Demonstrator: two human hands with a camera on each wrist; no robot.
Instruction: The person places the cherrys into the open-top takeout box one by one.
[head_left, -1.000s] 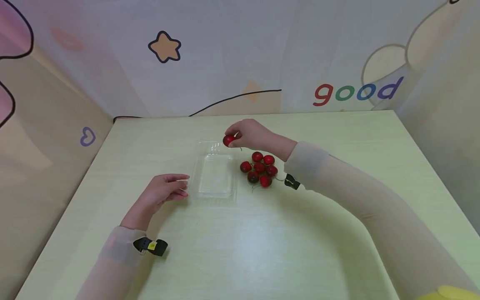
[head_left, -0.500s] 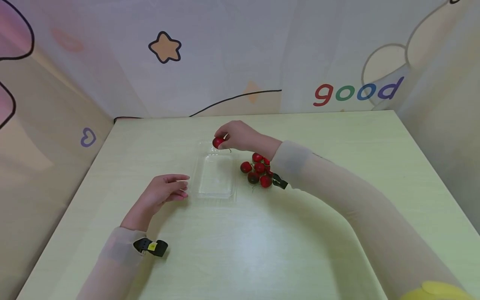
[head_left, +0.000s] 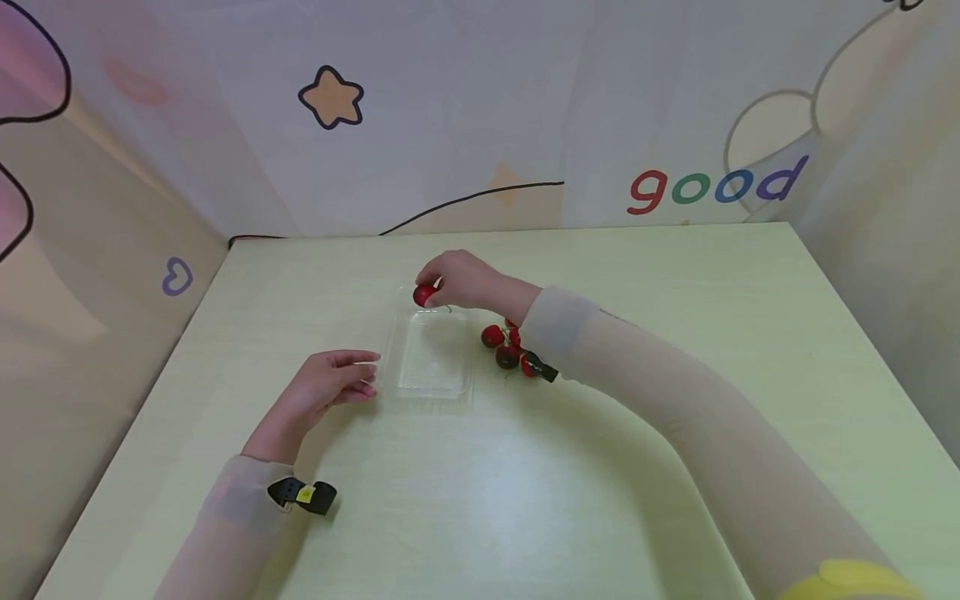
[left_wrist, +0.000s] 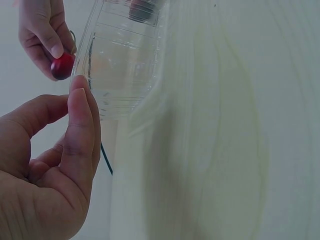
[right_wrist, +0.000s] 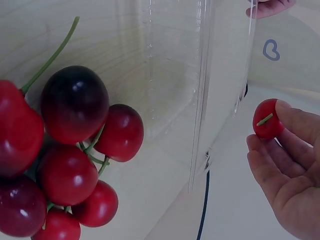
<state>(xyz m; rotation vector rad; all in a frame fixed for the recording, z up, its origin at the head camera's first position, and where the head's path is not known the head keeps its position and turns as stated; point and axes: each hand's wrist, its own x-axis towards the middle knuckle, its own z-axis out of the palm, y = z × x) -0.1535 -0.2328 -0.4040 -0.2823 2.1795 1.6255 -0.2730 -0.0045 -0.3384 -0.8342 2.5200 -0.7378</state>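
Observation:
In the head view my right hand (head_left: 467,279) pinches a red cherry (head_left: 423,295) between thumb and fingers, above the far end of a clear plastic box (head_left: 392,367). The cherry's short green stem shows in the right wrist view. My left hand (head_left: 333,383) is beside the box's left side, its fingers fairly straight and holding nothing. From the left wrist view its fingertips look close to the box rim; I cannot tell whether they touch. Right of the box lies a cluster of cherries (head_left: 507,357), partly hidden by my right sleeve and wrist strap.
The box stands on a pale wood-grain table (head_left: 480,492). A printed cloth backdrop (head_left: 465,108) rises behind the table and along both sides. In the right wrist view several dark-red cherries (right_wrist: 67,175) with green stems lie close to the box wall.
My right hand has moved left with the cherry, from the box's far right corner to over its far end. Its forearm now covers more of the cluster. The left hand stays put.

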